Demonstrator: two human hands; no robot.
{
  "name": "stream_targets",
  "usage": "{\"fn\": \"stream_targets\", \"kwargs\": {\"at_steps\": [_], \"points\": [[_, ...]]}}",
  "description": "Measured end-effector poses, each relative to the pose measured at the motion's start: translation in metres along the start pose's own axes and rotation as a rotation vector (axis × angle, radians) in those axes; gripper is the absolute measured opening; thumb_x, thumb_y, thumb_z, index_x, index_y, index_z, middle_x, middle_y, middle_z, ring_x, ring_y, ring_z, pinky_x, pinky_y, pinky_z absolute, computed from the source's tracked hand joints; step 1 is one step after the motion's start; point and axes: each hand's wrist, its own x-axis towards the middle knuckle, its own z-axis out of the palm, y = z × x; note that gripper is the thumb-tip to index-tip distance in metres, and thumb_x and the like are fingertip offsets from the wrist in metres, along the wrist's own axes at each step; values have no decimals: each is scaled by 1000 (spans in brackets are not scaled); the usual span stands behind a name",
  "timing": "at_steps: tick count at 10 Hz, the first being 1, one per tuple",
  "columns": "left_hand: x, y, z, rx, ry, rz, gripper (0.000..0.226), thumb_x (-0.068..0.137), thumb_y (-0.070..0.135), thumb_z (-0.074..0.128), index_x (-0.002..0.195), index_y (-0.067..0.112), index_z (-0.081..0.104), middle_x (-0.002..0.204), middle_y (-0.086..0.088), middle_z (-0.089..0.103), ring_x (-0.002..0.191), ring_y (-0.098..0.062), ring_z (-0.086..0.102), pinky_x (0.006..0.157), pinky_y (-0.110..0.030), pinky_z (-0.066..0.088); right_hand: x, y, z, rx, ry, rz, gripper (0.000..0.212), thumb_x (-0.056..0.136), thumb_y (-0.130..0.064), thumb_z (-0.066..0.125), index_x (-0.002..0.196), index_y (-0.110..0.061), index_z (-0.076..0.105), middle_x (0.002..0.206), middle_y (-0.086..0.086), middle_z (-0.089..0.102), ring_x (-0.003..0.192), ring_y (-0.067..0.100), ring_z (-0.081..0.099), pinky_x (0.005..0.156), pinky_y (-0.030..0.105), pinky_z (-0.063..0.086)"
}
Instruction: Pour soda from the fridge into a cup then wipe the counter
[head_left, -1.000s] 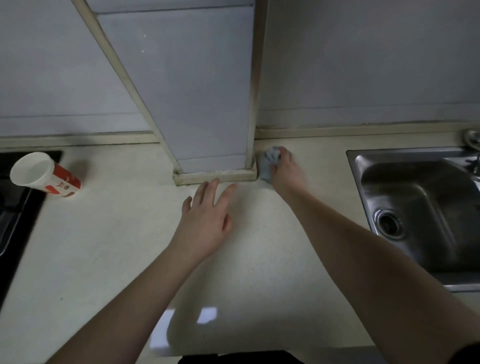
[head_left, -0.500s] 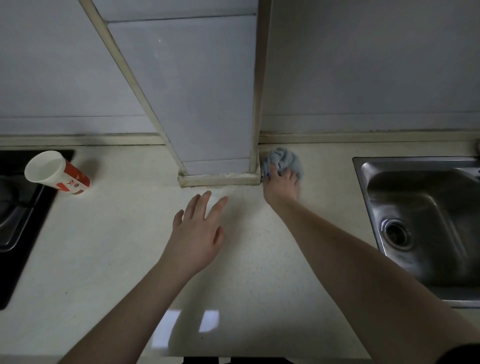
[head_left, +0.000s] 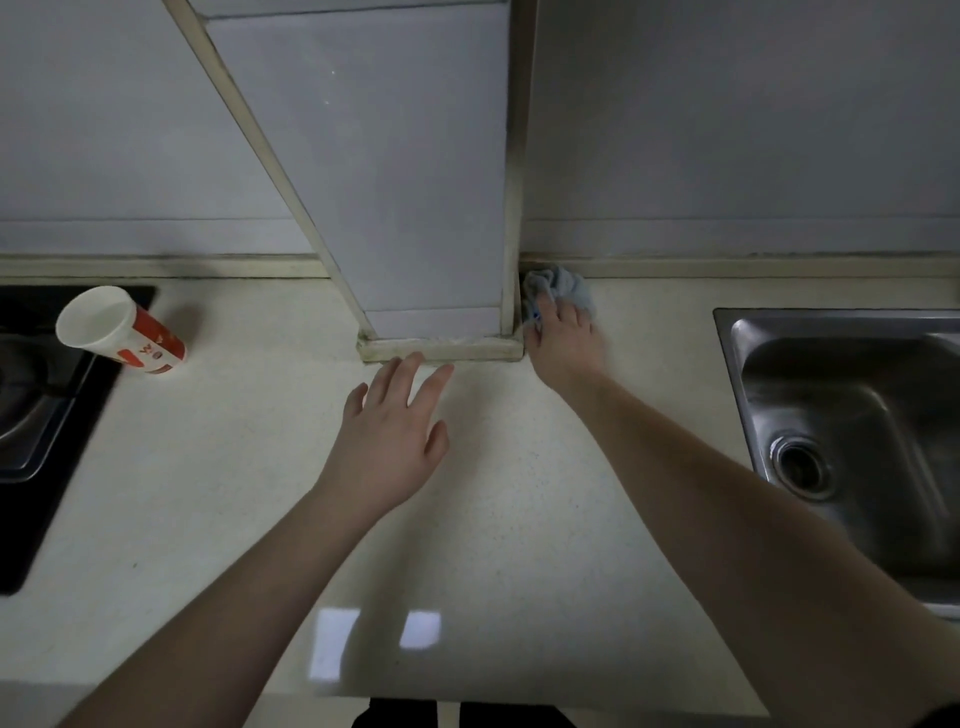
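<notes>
A red and white paper cup stands on the cream counter at the far left, beside the stove. A crumpled grey-blue cloth lies in the back corner, where the tiled pillar meets the wall. My right hand presses down on the cloth with its fingers over it. My left hand rests flat on the counter just in front of the pillar's base, fingers spread and holding nothing. No soda bottle is in view.
A black gas stove fills the left edge. A steel sink with a drain sits at the right. The tiled pillar juts out onto the counter between my hands. The counter's front edge runs along the bottom.
My right hand has pushed the cloth farther back along the pillar's side into the wall corner. My left hand stays flat in about the same spot.
</notes>
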Motion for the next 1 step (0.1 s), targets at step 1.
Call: {"fn": "stream_targets", "kwargs": {"at_steps": [1], "points": [[-3, -6, -1, 0, 2, -11, 59, 95, 33, 51, 151, 21, 33, 157, -14, 30, 144, -35, 28, 109, -59, 34, -34, -22, 1, 21, 39, -51, 60, 100, -42, 30, 152, -16, 16, 156, 12, 22, 143, 32, 19, 116, 46, 16]]}}
